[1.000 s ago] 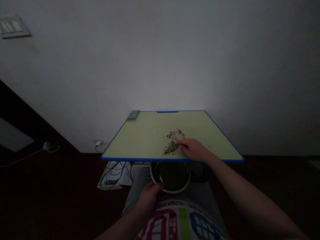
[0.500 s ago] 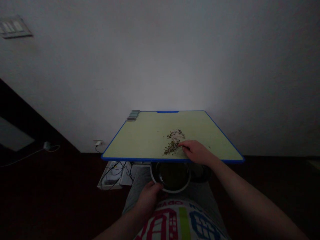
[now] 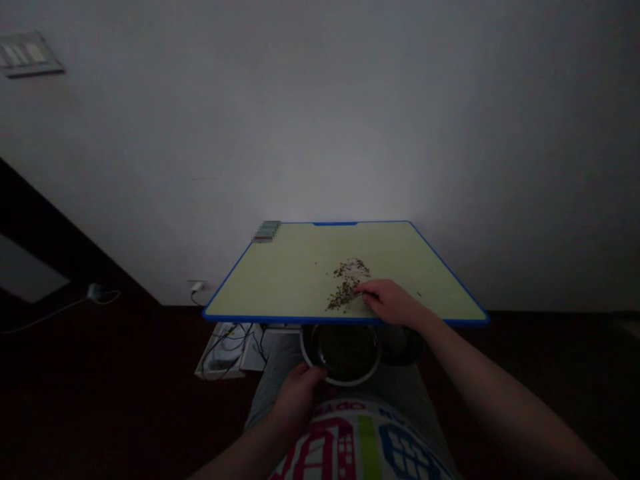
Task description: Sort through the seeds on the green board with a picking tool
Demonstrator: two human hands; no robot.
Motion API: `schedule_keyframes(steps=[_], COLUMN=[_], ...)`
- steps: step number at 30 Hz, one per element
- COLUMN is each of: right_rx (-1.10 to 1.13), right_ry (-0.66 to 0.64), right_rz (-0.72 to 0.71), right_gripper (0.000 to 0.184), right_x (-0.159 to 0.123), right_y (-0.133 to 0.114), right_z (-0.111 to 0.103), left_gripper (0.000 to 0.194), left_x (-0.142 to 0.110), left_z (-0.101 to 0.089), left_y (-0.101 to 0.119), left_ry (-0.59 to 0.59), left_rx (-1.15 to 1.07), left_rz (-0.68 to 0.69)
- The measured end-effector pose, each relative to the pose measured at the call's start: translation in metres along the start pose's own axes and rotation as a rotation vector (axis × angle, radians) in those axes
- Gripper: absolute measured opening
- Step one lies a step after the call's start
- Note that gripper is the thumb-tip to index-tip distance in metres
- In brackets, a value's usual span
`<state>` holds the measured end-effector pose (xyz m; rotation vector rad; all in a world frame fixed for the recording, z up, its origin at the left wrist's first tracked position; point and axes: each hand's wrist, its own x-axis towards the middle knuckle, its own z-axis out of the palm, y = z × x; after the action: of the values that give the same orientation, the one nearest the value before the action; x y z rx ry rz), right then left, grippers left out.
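Observation:
A pale green table (image 3: 280, 280) with a blue edge stands in front of me. A small heap of dark green-brown bits (image 3: 345, 283) lies on it right of the middle. My right hand (image 3: 393, 301) rests on the table beside that heap, fingers bent with the tips touching the bits. Below the table's near edge a round metal bowl (image 3: 343, 353) with a dark inside sits on my lap. My left hand (image 3: 297, 397) is closed on the bowl's near left rim.
A white wall fills the background. A small blurred object (image 3: 266, 231) lies at the table's far left corner. Cables and a white item (image 3: 227, 350) are on the dark floor to the left. A second dark dish (image 3: 403, 343) sits beside the bowl.
My right hand shifted slightly at the edge of the heap. The left hand and the bowl stayed in place.

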<state>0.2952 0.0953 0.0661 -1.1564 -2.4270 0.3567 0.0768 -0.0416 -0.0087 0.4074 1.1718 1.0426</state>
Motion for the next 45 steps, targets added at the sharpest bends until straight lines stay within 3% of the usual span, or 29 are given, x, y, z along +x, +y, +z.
schedule_keyframes(steps=[22, 35, 45], right_rx=[0.117, 0.152, 0.067], right_ry=[-0.06, -0.105, 0.022], right_rz=[-0.022, -0.084, 0.012], right_gripper=[0.034, 0.034, 0.034], right_x=[0.013, 0.002, -0.014], right_y=[-0.01, -0.008, 0.009], right_z=[0.013, 0.008, -0.001], left_gripper=[0.016, 0.014, 0.014], left_x=[0.004, -0.002, 0.001], left_z=[-0.004, -0.001, -0.002], left_y=[-0.004, 0.0, -0.001], left_ry=[-0.025, -0.001, -0.007], left_rx=[-0.026, -0.018, -0.011], left_rz=[0.011, 0.015, 0.013])
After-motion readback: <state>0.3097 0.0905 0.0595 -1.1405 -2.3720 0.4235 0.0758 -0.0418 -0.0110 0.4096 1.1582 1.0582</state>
